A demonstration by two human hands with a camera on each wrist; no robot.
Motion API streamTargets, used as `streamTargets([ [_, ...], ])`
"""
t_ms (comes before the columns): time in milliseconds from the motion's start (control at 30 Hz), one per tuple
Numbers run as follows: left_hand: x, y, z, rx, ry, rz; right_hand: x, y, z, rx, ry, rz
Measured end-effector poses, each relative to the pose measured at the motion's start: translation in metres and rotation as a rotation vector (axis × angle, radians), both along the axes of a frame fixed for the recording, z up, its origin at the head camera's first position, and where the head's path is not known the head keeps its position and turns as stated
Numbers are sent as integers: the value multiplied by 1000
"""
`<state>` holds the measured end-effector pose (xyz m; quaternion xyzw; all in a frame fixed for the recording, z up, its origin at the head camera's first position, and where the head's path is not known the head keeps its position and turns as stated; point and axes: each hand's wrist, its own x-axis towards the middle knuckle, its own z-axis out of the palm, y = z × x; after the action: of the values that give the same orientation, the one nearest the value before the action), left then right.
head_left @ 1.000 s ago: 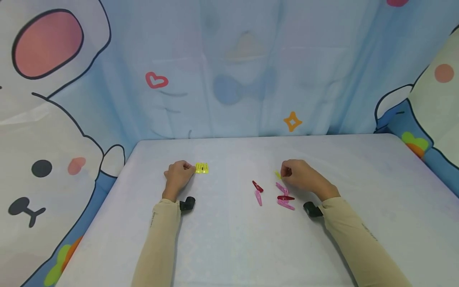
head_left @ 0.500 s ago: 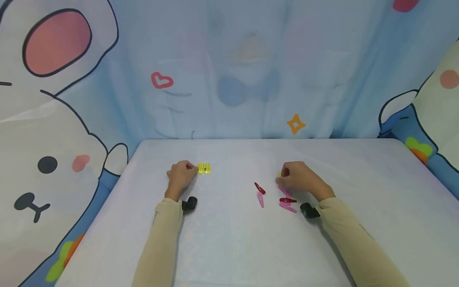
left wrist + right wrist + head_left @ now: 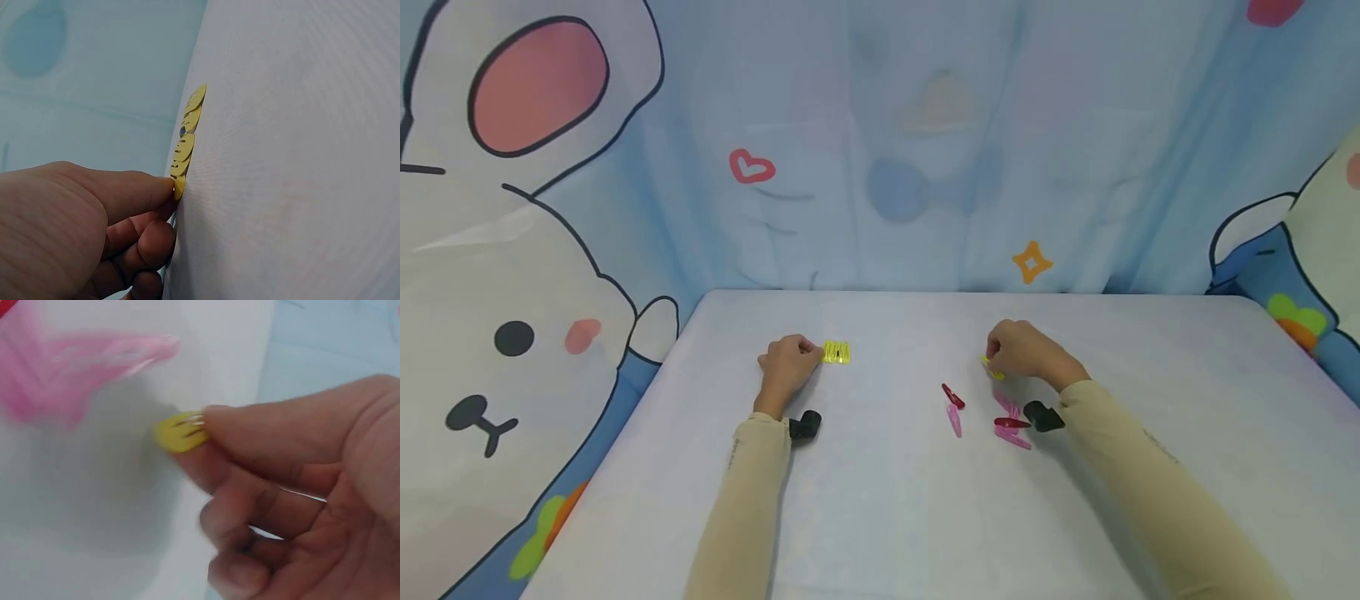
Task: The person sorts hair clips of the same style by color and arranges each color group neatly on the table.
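Observation:
At the left, a tight row of several yellow hair clips (image 3: 837,352) lies on the white table. My left hand (image 3: 790,367) pinches the near end of that row; in the left wrist view the thumb presses the last yellow clip (image 3: 179,186), and the clips overlap like scales. Over on the right, my right hand (image 3: 1028,350) holds a yellow hair clip (image 3: 178,432) between thumb and index finger, its rounded end sticking out. Pink hair clips (image 3: 1013,437) and a red hair clip (image 3: 1012,423) lie in a small pile below the right hand, blurred in the right wrist view.
Left of the pile lie another red clip (image 3: 952,395) and a pink clip (image 3: 955,420), end to end. A blue cartoon curtain (image 3: 917,125) hangs behind the table's (image 3: 880,517) far edge. Black cameras (image 3: 805,425) sit on both wrists.
My right hand has picked up the yellow clip beside the pink pile and moved slightly left and away from the pile. The left hand stays at the row; the head view has shifted a little.

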<state>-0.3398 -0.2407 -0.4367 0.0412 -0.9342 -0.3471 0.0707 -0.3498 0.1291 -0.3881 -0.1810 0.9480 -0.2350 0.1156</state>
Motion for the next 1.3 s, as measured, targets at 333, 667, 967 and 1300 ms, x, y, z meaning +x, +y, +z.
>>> streamTargets([
  [333,2,-4,-4,6,-4,2,-10,-51,-8,-448,-155,-2],
  [667,0,-1,-3,4,-6,4,-11,-89,-5,-604,-224,-66],
  [967,-3,2,-2,-13,11,1,-15,-131,-4,-630,-259,-205],
  [1300,-3,1,-3,-34,0,11,-30,-167,-21,-597,-300,-319],
])
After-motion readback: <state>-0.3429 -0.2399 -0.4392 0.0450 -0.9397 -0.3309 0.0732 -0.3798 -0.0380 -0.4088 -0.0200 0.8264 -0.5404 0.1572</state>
